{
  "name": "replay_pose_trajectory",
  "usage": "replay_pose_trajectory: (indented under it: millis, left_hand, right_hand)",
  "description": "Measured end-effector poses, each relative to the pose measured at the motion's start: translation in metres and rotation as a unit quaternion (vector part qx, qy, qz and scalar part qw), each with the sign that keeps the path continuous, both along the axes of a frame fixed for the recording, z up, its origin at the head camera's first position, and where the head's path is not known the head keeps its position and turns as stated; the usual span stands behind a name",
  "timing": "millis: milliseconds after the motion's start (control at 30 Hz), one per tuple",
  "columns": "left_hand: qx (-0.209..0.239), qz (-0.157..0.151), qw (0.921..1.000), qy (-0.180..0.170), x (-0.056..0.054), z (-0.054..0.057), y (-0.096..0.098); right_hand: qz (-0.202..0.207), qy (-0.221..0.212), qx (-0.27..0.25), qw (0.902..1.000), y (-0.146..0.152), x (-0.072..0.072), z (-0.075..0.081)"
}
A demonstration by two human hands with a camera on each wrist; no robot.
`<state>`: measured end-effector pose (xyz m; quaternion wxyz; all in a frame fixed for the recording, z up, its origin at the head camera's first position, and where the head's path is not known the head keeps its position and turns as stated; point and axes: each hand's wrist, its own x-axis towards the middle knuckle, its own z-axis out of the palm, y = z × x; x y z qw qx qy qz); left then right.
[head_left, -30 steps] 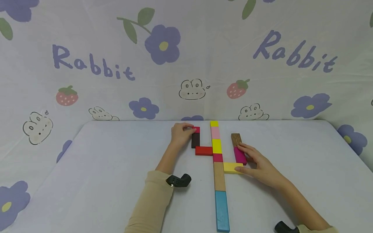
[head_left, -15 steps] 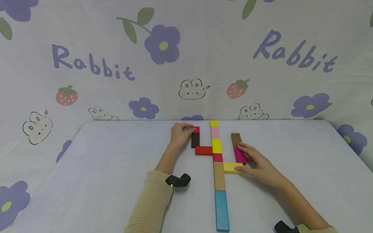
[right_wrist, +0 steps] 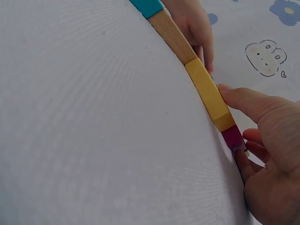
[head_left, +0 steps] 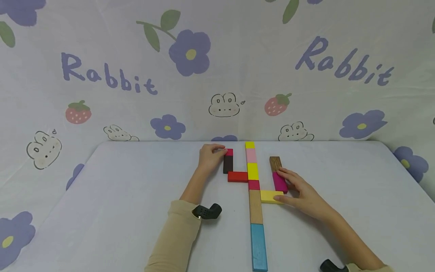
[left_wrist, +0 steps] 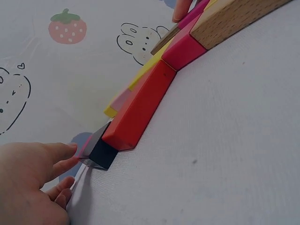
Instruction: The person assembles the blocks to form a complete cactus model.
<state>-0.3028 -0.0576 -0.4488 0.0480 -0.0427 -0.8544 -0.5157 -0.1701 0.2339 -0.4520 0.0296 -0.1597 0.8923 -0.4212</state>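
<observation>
In the head view, my left hand [head_left: 210, 158] is at the far end of a short left-hand branch of blocks. Its thumb and index finger pinch a small crimson block [head_left: 229, 152], which touches a dark block [head_left: 228, 164]. A red block [head_left: 238, 176] links that branch to a long central line of flat blocks. My right hand [head_left: 306, 196] rests its thumb on the end of a pale yellow block [head_left: 268, 196]. Its other fingers lie extended along a magenta block [head_left: 280, 182], beyond which sits a brown wood-grain block [head_left: 275, 163]. From the right wrist, fingertips show at the magenta block [right_wrist: 233, 138].
The central line runs from a blue block [head_left: 259, 247] through a tan block [head_left: 256, 206] and crimson, yellow and pink blocks to a small yellow one [head_left: 249, 145] by the table's back edge. Behind the white table [head_left: 119, 211] hangs a printed cloth [head_left: 238, 49].
</observation>
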Motion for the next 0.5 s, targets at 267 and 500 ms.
replay_pose_trajectory:
  millis: [267, 500]
  left_hand:
    - [0.021, 0.002, 0.9992, -0.033, 0.001, 0.001, -0.004]
    - [0.024, -0.009, 0.9984, -0.050, 0.008, 0.002, -0.012]
  right_hand:
    - [-0.002, 0.008, 0.000, 1.0000, -0.001, 0.000, -0.001]
    - [-0.003, 0.002, 0.000, 1.0000, -0.002, 0.003, 0.000]
